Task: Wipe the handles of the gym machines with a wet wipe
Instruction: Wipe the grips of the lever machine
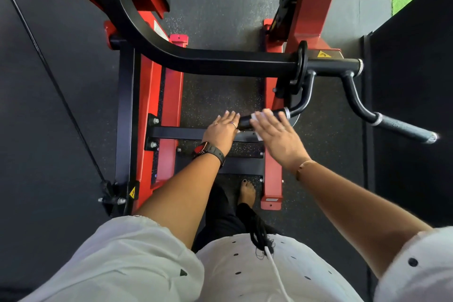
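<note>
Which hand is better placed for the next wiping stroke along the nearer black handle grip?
Likely right. The right hand lies over the white wet wipe on the black handle grip; the left hand, without a wipe, sits at the grip's free end.

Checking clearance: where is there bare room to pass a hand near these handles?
Free: the floor gap between near handle and right handle; the speckled floor between the red rails. Crowded: the near handle's end, where left hand, right hand and wet wipe meet.
</note>
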`<state>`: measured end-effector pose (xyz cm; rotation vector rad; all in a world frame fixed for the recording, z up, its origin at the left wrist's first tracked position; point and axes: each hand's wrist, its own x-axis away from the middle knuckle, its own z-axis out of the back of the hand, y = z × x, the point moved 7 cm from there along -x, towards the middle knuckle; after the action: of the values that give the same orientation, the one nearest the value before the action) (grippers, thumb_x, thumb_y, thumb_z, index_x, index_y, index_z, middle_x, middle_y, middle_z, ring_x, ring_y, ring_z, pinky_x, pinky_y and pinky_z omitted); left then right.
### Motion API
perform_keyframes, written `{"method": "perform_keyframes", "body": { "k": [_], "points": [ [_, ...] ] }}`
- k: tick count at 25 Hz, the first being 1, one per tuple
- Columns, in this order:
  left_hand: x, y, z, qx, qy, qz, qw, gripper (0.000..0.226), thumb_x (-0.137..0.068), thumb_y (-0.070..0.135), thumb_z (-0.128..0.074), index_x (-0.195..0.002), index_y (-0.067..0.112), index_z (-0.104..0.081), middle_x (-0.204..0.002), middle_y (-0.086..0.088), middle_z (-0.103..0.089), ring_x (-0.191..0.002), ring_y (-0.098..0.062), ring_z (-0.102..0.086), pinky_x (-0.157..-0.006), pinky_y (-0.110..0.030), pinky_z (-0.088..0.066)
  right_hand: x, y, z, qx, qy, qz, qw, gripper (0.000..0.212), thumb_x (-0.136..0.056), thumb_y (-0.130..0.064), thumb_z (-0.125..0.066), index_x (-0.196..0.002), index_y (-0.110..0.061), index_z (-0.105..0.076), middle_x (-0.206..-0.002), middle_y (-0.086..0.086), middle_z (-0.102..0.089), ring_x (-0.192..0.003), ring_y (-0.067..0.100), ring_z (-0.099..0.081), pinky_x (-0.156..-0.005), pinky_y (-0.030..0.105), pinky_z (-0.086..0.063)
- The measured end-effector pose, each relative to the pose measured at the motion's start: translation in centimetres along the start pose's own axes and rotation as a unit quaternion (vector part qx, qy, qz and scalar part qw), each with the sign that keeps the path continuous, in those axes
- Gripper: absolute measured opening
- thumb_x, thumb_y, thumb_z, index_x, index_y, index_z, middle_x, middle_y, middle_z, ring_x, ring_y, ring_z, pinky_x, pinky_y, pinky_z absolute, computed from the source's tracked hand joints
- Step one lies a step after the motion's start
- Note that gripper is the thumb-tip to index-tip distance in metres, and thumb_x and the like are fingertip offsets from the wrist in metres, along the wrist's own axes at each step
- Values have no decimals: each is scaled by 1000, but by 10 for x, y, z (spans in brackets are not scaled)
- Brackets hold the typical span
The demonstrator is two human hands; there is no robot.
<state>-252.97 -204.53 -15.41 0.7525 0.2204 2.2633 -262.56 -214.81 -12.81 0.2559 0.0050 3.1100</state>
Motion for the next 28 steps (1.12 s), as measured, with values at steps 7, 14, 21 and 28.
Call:
{"method": "perform_keyframes", "body": {
  "k": [7, 14, 21, 28],
  "points": [
    [16, 9, -13, -150, -1, 2, 989, 63, -102, 8, -26, -146, 0, 18, -158, -19, 13, -147, -28, 8, -118, -37, 0, -30, 0, 2, -34, -16, -76, 996, 60, -95, -11, -38, -151, -7, -15, -156, 11, -22, -146, 24, -14, -118, 42, 4],
    [27, 10, -16, -124, -1, 25, 992, 89, -97, 31, -42, -138, 8, 32, -154, -12, 29, -144, -25, 22, -117, -39, 9, 13, 17, -5, 15, -7, -50, 999, 70, -87, -6, -34, -152, -12, -10, -159, 6, -9, -146, 19, -3, -118, 44, 4],
    [29, 11, -15, -133, -29, 40, 990, 100, -90, 29, -51, -141, 8, 32, -152, -11, 35, -142, -24, 27, -117, -39, 9, -26, -4, -3, -10, -29, -64, 997, 57, -96, -14, -28, -151, -11, -14, -157, 11, -20, -146, 25, -12, -118, 45, 2],
    [28, 10, -17, -122, -46, 26, 991, 106, -86, 27, -57, -143, 9, 30, -153, -11, 33, -143, -25, 26, -119, -40, 6, 21, 60, 0, -71, 5, -179, 981, 55, -97, -16, -36, -151, -12, -23, -156, 6, -25, -146, 21, -12, -119, 46, 2]
  ]
}}
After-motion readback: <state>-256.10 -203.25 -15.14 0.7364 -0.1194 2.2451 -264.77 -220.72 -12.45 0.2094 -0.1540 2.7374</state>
